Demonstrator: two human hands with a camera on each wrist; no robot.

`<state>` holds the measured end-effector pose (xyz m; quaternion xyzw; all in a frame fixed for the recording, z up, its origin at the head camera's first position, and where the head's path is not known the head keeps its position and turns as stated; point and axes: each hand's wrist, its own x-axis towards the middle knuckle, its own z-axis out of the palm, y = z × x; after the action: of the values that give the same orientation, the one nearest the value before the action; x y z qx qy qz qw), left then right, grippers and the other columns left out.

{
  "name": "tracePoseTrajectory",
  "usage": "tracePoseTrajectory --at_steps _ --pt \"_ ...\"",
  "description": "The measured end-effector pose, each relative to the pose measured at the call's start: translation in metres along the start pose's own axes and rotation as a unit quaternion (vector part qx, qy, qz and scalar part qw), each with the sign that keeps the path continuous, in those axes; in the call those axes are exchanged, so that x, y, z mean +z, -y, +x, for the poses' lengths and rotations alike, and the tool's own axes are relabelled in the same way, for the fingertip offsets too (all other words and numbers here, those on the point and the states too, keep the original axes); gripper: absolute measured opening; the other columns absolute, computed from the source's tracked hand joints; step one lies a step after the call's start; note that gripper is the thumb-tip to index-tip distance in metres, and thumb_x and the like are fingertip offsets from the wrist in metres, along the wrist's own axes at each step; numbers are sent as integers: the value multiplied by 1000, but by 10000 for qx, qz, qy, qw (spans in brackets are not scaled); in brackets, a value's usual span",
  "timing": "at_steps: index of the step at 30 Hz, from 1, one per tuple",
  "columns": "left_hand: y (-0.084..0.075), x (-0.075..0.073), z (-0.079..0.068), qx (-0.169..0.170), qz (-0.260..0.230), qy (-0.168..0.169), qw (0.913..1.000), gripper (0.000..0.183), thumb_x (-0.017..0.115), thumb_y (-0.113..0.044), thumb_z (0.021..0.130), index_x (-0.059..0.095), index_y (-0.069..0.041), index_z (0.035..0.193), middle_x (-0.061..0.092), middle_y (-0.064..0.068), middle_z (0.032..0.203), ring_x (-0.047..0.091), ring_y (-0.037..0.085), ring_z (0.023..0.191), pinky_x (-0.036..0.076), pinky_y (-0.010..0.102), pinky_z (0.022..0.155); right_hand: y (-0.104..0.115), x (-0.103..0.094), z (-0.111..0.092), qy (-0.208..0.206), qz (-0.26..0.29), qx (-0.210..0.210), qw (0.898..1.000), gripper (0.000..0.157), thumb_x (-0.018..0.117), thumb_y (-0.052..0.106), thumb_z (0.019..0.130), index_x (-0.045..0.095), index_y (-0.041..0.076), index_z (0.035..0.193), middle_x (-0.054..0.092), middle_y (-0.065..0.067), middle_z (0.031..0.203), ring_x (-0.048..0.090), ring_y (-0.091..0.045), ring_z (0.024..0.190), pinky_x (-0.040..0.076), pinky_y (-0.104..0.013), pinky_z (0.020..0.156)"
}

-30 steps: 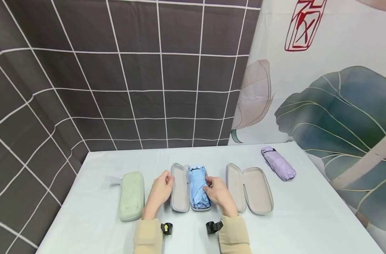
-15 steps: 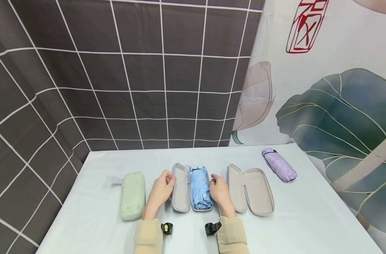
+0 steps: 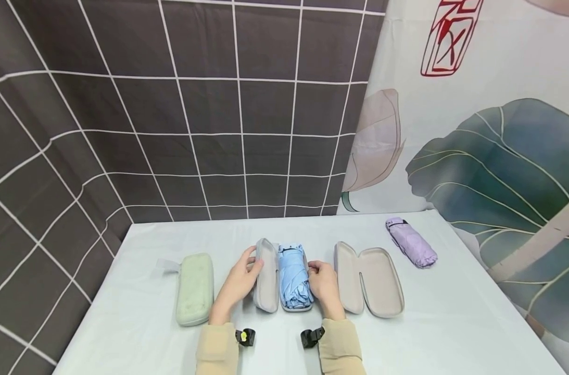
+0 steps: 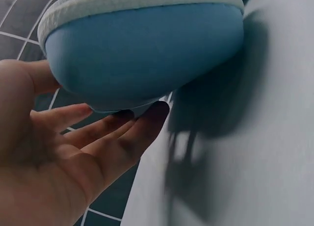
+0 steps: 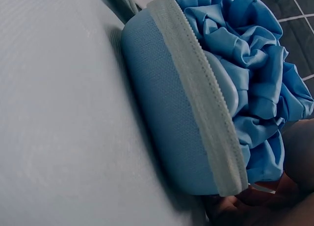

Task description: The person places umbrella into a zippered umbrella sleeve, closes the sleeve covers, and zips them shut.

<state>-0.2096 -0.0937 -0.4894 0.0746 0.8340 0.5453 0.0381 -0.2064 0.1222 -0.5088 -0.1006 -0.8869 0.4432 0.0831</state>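
Note:
A blue zip case (image 5: pixel 162 103) lies unfolded on the table, its grey-lined lid (image 3: pixel 267 276) on the left. The base holds a folded blue umbrella (image 3: pixel 293 276), whose gathered fabric bulges above the zip edge. My left hand (image 3: pixel 239 278) is at the lid's outer side; in the left wrist view its extended fingers (image 4: pixel 122 142) touch the lid's blue shell (image 4: pixel 147 54) from below, and the lid is tilted up a little. On the base's right side, my right hand (image 3: pixel 324 284) holds the edge, fingers low by the shell and partly hidden.
To the left lies a closed green case (image 3: pixel 194 289) with a clear tag (image 3: pixel 166 266). A beige-lined case (image 3: pixel 381 281) lies open on the right, close to my right hand. Beyond it is a folded purple umbrella (image 3: pixel 412 243). Grid-patterned cloth (image 3: pixel 209 109) hangs behind the white table (image 3: pixel 162 344).
My right hand has slid off the blue umbrella to the base's right edge. My left hand has moved onto the lid's outer side, and the lid has tipped up slightly.

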Motion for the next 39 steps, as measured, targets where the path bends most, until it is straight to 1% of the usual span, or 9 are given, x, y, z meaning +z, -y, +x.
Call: tracePoseTrajectory --at_steps 3,6,11,15,23,30,34,37,39 --pt "-3 2 -1 202 -236 248 9992 62 51 -31 102 26 -7 153 38 29 146 42 45 131 35 55 104 0 0 0 3 -1 36 10000 22 55 -1 91 69 -5 108 68 -12 90 62 -26 85 48 -45 79" --pt "-8 5 -2 412 -215 422 9980 65 52 -31 102 23 -7 154 31 26 152 33 44 136 27 57 108 0 0 0 -4 7 12 10000 22 55 -1 91 69 -5 108 68 -11 89 62 -26 84 48 -45 79" --pt "-16 14 1 600 147 505 9968 67 54 -30 101 22 -8 155 23 19 157 23 40 142 18 55 112 2 -1 0 22 135 11 9999 22 55 -1 91 69 -5 107 67 -10 87 61 -24 82 48 -43 77" --pt "-22 25 6 783 495 636 9937 67 54 -26 100 21 -4 154 19 23 157 18 39 144 15 53 113 1 -1 0 43 174 1 9998 21 55 -2 91 69 -5 107 67 -9 87 61 -22 81 48 -42 76" --pt "-36 51 17 660 1236 794 9869 65 55 -30 98 29 -6 153 16 29 156 15 45 143 19 59 110 -2 -1 0 67 157 -16 9999 21 57 -1 91 70 -4 106 66 -8 83 61 -21 78 48 -42 75" --pt "-52 66 18 701 2245 727 9692 63 57 -30 97 35 -2 149 18 31 154 15 42 144 22 53 112 -2 -4 2 239 109 -75 9996 21 58 -1 90 69 -4 107 64 -5 81 59 -19 77 48 -40 75" --pt "-61 71 19 666 2513 750 9627 61 56 -32 97 39 -1 147 20 33 153 17 43 143 28 56 108 -2 -6 2 330 -16 -227 9992 20 59 0 90 69 -3 107 62 -3 79 57 -18 75 47 -38 73" --pt "-63 72 22 617 2640 914 9582 59 52 -33 99 39 -1 147 19 33 153 16 44 143 30 58 106 -3 -7 2 351 -48 -295 9989 19 59 1 91 69 -3 106 61 -2 78 56 -18 74 47 -37 72" --pt "-63 70 24 601 2564 1100 9584 59 51 -31 99 38 -1 147 18 34 153 14 44 144 28 57 108 -4 -7 2 321 -64 -288 9990 18 58 -1 90 70 -3 104 61 -2 77 56 -18 73 47 -37 72"
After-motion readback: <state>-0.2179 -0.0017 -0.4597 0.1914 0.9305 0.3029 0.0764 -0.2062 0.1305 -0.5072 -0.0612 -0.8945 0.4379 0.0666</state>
